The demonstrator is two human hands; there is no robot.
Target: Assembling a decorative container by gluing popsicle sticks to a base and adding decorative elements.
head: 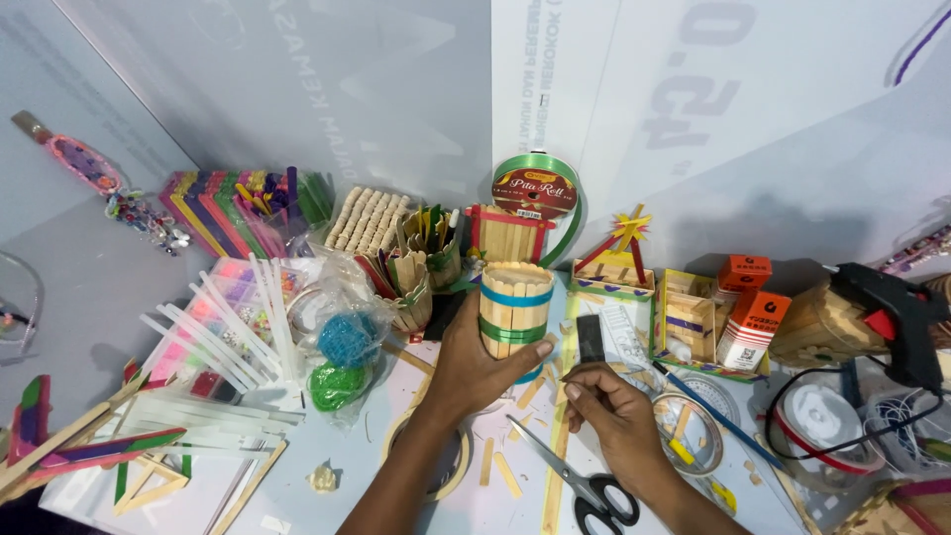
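Your left hand (474,369) grips the craft-stick cup (515,309) upright at the table's middle — already wrapped with 2 ribbon bands, blue above green. Your right hand (612,408) pinches a small dark strip (590,338) just beside it — not yet attached. Scissors (580,487) lie near.

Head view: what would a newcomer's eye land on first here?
The stick cup at centre, banded blue and green, held upright by the left hand. Beside it the right hand pinches a small dark strip, with scissors below and a black glue gun far right.
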